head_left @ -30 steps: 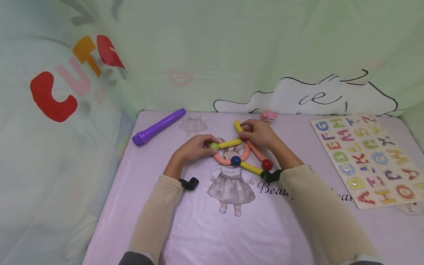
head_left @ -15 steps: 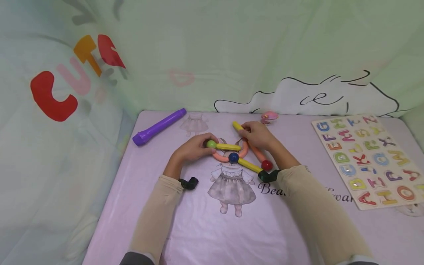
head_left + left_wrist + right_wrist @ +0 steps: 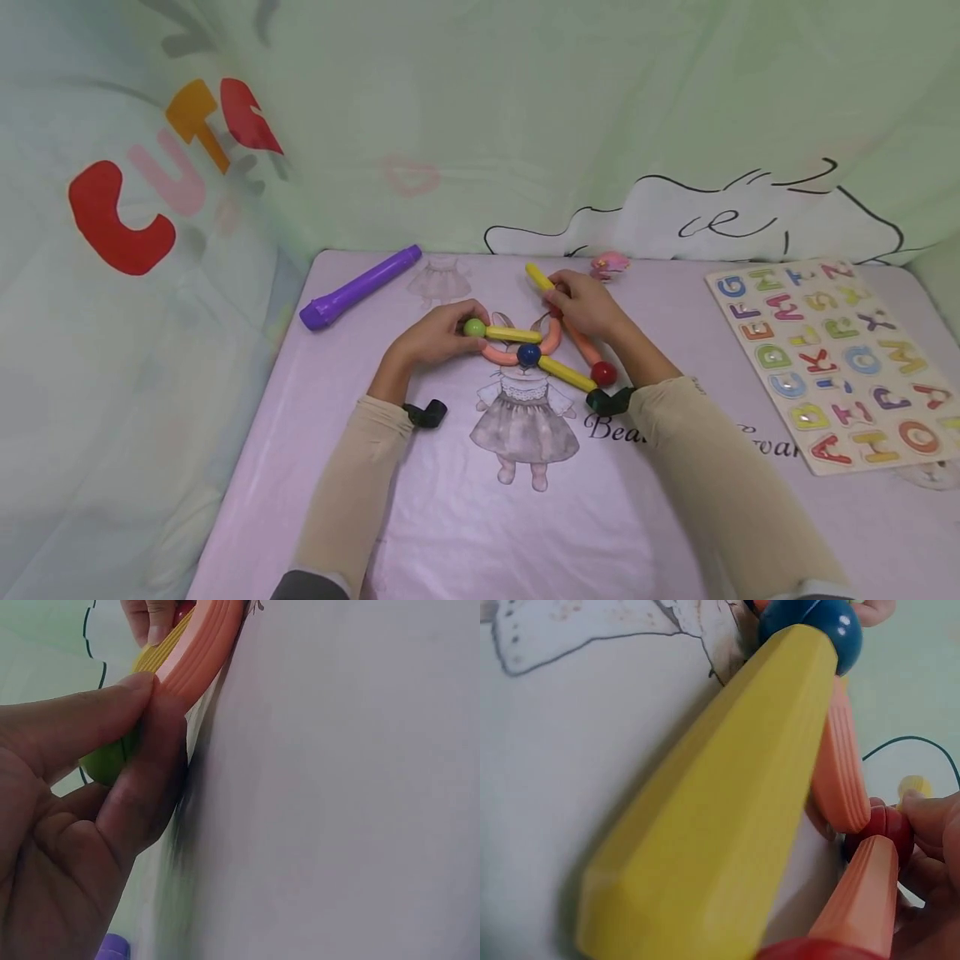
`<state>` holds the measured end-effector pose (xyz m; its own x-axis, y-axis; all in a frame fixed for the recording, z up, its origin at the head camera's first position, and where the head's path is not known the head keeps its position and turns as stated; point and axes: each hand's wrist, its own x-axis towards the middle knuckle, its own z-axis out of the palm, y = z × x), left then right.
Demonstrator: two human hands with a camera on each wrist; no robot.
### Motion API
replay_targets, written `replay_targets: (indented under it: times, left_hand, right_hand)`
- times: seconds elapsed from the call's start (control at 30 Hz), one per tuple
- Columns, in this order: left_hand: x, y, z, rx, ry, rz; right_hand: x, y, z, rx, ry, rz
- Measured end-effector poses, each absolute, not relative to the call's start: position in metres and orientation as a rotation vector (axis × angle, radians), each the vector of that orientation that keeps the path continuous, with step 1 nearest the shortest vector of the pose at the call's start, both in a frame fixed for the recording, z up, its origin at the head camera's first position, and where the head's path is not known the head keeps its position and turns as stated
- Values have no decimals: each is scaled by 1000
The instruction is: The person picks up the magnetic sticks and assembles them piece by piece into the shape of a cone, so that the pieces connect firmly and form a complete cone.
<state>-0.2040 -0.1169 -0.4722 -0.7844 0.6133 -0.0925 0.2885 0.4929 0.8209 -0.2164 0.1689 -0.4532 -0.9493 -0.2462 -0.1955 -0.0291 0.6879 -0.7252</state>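
My left hand [image 3: 431,337] pinches a green ball [image 3: 474,327] and the end of a curved orange stick [image 3: 206,656] at its joint. A yellow stick [image 3: 513,335] also runs rightward from that ball. Along the curve sits a blue ball [image 3: 528,355], with another yellow stick [image 3: 567,374] slanting to the lower right. My right hand [image 3: 588,307] grips a red ball [image 3: 898,831] at the curve's other end. From there an upper yellow stick [image 3: 539,277] points away, and a straight orange stick [image 3: 582,343] leads down to a second red ball [image 3: 603,373].
A purple toy microphone [image 3: 360,287] lies at the table's back left. On the right rests a wooden alphabet board [image 3: 832,362]. A small pink object [image 3: 610,265] is near the back edge, before a hanging green cloth [image 3: 465,125].
The joined sticks and balls have shifted slightly left and away from me, with my left hand moving along. The upper yellow stick now leans more to the left. Both hands keep their hold.
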Motion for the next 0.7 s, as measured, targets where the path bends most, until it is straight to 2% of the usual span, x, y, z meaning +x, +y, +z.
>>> replay_targets:
  times: [0.7]
  left_hand:
    - [-206, -122, -475, 729, 2365, 1218]
  right_hand:
    - [-202, 181, -438, -259, 2671, -1156]
